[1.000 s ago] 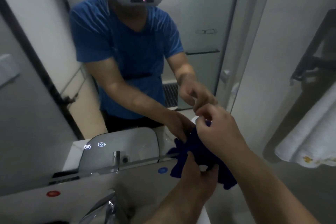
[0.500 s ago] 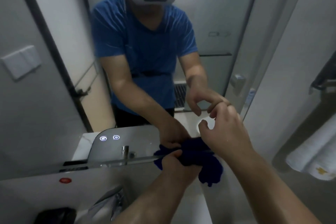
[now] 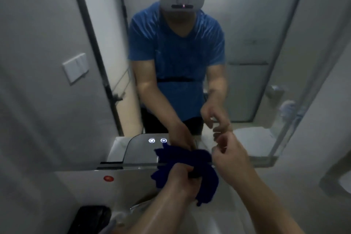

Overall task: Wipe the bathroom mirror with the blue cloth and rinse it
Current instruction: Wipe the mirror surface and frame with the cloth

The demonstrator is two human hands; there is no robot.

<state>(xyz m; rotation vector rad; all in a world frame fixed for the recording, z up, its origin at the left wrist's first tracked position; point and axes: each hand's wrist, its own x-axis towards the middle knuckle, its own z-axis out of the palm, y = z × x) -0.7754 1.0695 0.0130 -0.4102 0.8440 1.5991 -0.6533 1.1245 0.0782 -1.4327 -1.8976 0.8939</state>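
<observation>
The dark blue cloth [image 3: 206, 182] is bunched up in front of the mirror's lower edge. My left hand [image 3: 177, 178] is closed around its middle, with folds hanging out to the right and below. Just to the right of the cloth, my right hand [image 3: 230, 155] is free of it, fingers loosely curled and apart, holding nothing. The bathroom mirror [image 3: 247, 43] fills the wall ahead and reflects a person in a blue shirt, both hands and the cloth.
Below the mirror runs a grey panel with a red round button [image 3: 108, 178]. A chrome faucet [image 3: 121, 220] and a black object [image 3: 89, 219] sit at the bottom left. A white wall switch [image 3: 75, 67] is on the left wall. The right wall is plain white.
My right hand has let go of the cloth and drawn slightly up and right. My left hand keeps the cloth bunched. The camera has tilted so the mirror sits more centred.
</observation>
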